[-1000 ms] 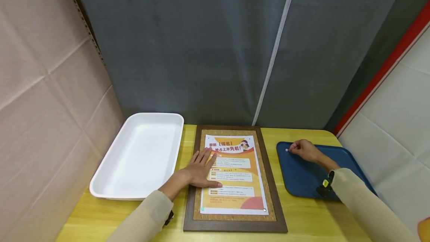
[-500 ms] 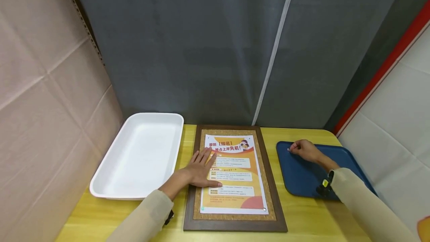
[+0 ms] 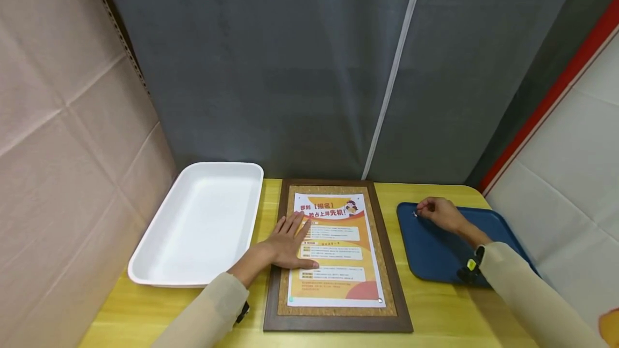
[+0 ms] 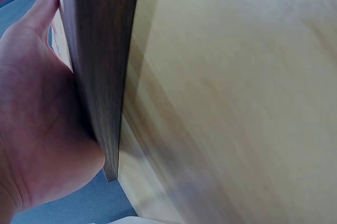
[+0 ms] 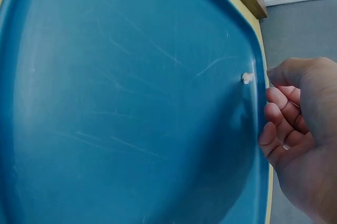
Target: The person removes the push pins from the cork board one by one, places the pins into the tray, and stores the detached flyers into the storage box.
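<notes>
Poster (image 3: 337, 256), orange and white, flat

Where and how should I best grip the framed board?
Probably grip the framed board by both long sides, towards its near end, coming from left and right: its thick edges rise above the table, and the white tray leaves more room there.

Right hand (image 3: 439, 215): slightly higher in the head view than half a second ago, lift or slide unclear | pale bit (image 5: 246, 78) by its fingertips: a touch right of its place one second ago, pinkish look now whiter
</notes>
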The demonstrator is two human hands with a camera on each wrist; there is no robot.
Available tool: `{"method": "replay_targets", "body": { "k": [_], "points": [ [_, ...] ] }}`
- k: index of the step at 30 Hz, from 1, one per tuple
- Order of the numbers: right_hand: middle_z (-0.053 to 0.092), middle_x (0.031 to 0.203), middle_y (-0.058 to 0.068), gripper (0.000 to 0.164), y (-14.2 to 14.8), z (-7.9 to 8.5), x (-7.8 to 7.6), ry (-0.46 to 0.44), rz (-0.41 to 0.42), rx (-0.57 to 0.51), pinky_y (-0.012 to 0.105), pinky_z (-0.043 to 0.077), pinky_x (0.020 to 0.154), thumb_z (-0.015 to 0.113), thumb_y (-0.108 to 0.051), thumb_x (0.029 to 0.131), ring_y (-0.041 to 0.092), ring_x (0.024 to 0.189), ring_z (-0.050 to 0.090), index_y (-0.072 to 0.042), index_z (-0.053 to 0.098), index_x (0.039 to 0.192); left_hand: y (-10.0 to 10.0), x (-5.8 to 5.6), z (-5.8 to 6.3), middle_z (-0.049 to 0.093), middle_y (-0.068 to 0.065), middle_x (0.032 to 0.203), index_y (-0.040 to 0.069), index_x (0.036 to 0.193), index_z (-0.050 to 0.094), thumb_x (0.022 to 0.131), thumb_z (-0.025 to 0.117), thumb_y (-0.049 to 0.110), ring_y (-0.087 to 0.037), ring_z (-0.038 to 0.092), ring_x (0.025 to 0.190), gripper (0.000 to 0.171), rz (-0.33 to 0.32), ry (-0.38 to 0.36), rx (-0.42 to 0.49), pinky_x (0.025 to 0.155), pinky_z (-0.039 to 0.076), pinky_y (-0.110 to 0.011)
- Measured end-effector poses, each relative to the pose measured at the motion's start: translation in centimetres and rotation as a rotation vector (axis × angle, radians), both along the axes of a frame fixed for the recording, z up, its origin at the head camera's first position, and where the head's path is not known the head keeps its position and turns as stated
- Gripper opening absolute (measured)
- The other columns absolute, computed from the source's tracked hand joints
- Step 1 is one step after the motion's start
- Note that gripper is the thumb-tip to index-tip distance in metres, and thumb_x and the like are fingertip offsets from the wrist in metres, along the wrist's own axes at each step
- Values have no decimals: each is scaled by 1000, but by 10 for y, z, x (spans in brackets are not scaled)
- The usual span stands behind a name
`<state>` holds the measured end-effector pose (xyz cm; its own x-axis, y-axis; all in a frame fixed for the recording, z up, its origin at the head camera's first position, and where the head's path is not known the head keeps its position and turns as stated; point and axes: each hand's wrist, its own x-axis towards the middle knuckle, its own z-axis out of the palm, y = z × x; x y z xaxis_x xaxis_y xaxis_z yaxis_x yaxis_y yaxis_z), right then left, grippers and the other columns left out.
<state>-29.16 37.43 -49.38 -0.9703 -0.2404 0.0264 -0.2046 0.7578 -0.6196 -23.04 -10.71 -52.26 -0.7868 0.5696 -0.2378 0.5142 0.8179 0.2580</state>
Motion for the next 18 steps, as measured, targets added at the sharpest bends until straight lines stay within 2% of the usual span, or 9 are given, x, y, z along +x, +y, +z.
{"method": "replay_targets", "body": {
  "k": [5, 8, 18],
  "points": [
    [72, 95, 10, 11, -4, 4, 2, 1, 34, -12, 23, 53, 70, 69, -5, 101, 15, 83, 63, 3, 71, 108, 0, -3, -6, -14, -13, 177, 14, 172, -3, 86, 51, 91, -32, -17, 163, 127, 9, 0, 3, 130, -9, -57],
    [73, 95, 11, 10, -7, 8, 4, -11, 60, -27, 23, 54, 70, 68, -4, 102, 18, 84, 66, 4, 71, 108, 0, -4, -8, -15, -14, 177, 14, 171, -3, 85, 49, 93, -33, -17, 163, 128, 4, 3, 3, 130, -8, -57],
    [72, 95, 9, 14, -20, 23, 13, 13, 153, -49, 25, 55, 70, 69, -7, 103, 16, 84, 66, 5, 71, 110, 1, -1, -4, -14, -13, 177, 15, 172, -3, 86, 52, 90, -32, -17, 163, 126, 13, -5, 3, 129, -9, -57]
  ]
}}
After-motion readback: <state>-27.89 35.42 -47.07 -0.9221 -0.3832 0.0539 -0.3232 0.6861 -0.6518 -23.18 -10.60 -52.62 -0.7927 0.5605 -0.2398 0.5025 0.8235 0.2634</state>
